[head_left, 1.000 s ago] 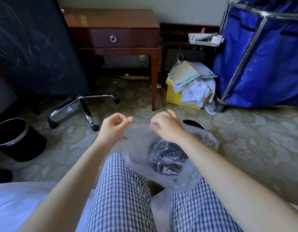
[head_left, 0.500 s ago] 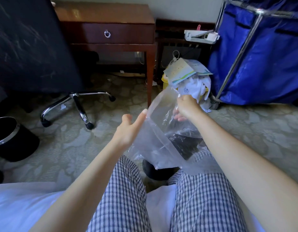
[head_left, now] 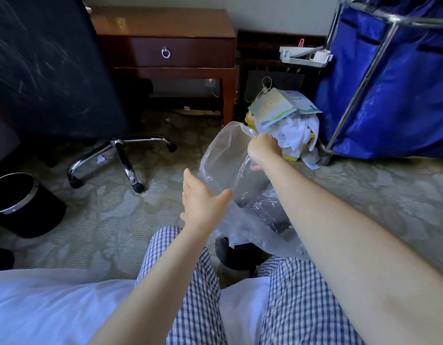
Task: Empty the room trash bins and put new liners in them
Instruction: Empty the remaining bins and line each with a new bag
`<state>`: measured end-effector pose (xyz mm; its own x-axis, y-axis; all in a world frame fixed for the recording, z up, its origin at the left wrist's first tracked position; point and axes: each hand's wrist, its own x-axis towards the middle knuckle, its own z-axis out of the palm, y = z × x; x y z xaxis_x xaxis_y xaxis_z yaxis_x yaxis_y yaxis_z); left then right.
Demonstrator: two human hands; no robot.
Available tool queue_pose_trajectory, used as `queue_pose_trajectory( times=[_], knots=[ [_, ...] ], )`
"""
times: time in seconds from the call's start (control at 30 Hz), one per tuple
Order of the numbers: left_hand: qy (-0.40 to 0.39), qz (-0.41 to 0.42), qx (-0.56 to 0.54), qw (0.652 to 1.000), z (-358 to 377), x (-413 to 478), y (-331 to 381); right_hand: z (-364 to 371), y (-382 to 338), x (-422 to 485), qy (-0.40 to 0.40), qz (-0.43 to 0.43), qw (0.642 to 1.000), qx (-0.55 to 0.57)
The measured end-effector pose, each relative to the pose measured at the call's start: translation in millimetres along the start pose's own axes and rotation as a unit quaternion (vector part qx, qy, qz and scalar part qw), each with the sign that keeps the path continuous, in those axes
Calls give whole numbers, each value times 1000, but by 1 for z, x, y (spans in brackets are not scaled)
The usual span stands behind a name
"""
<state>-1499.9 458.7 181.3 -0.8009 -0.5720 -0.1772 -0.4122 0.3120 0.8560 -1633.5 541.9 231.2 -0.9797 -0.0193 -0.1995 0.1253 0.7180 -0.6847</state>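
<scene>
Both arms reach forward: left hand (head_left: 203, 202) open, right hand (head_left: 261, 149) farther out, pinching the liner (head_left: 223, 150).

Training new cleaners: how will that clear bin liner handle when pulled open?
Probably floppy: the liner sags and crinkles below the right hand pinching its edge. Likely light, since one pinch lifts it. Possibly slippery, being thin glossy film.
</scene>
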Motion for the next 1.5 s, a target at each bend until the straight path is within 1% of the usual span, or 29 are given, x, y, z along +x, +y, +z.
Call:
queue_pose_trajectory(
  times=[0.1,0.2,0.33,0.4,0.47,0.53,0.6,0.7,0.77,0.9,1.0,1.07,1.17,1.27,1.37,1.47,1.5],
  knots=[
    [-4,-36,10,999,5,3,-13,-7,-5,3,7,6,1000,20],
    [-25,-81,3,996,10,6,-24,-15,-7,8,15,14,999,48],
    [-85,-128,53,987,19,6,-33,-24,1,17,16,34,998,49],
    [-85,-146,62,984,23,8,-43,-29,12,22,21,49,997,55],
    [-65,-145,76,984,26,15,-59,-37,27,28,29,68,995,62],
    [-56,-142,36,988,29,28,-68,-43,47,37,38,89,995,37],
    [-52,-125,0,991,33,42,-69,-44,70,45,39,100,993,-39],
    [-79,-102,-1,992,41,66,-56,-35,105,56,14,105,987,-120],
    [-101,-109,-19,989,49,83,-47,-26,128,66,-14,104,986,-129],
    [-153,-153,-64,974,77,121,-46,-10,168,90,-68,126,986,-81],
    [-198,-193,-53,960,97,143,-47,4,195,109,-101,159,981,-44],
    [-206,-210,-46,955,112,157,-51,8,207,117,-110,172,978,-43],
    [-186,-212,-23,959,136,170,-59,17,222,127,-143,187,971,-28],
    [-173,-207,25,963,158,183,-74,44,239,138,-185,191,964,26],
    [-149,-195,151,957,173,194,-97,75,246,149,-185,145,972,-21],
    [-137,-217,198,946,185,201,-120,109,252,161,-178,131,974,-45],
    [-136,-220,205,944,190,205,-127,123,258,167,-179,147,972,-47]
  ],
)
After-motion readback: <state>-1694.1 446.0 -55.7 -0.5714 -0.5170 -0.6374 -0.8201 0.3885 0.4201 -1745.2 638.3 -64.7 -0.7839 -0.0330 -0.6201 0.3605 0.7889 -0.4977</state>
